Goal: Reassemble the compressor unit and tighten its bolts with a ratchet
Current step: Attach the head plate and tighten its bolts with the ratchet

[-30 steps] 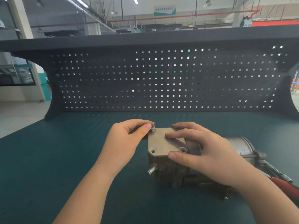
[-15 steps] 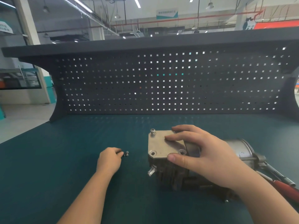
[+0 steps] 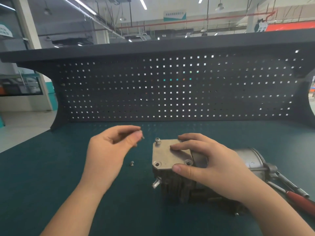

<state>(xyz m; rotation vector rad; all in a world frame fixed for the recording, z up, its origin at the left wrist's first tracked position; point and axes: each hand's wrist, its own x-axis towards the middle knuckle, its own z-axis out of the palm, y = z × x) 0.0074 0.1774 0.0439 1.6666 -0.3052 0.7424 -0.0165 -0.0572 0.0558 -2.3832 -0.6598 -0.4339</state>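
Note:
The compressor unit (image 3: 177,186) lies on the green bench with its flat metal cover plate (image 3: 166,157) on top. One bolt (image 3: 157,140) stands loosely in the plate's far left corner hole; the two near holes are bare. My right hand (image 3: 209,165) rests on the plate, fingers across the top and thumb at the near edge. My left hand (image 3: 110,150) is raised left of the plate and pinches a small bolt (image 3: 142,136) between thumb and fingertips, blurred by motion. Another loose bolt (image 3: 132,163) lies on the bench below it.
A ratchet with a red handle (image 3: 296,196) lies at the right, beside the compressor's silver cylinder (image 3: 250,159). A dark pegboard (image 3: 170,89) closes off the back of the green bench (image 3: 51,176).
My left hand went from the plate's far corner down to the bench, picked up one bolt, and has risen with it toward the plate. My right hand has stayed on the plate.

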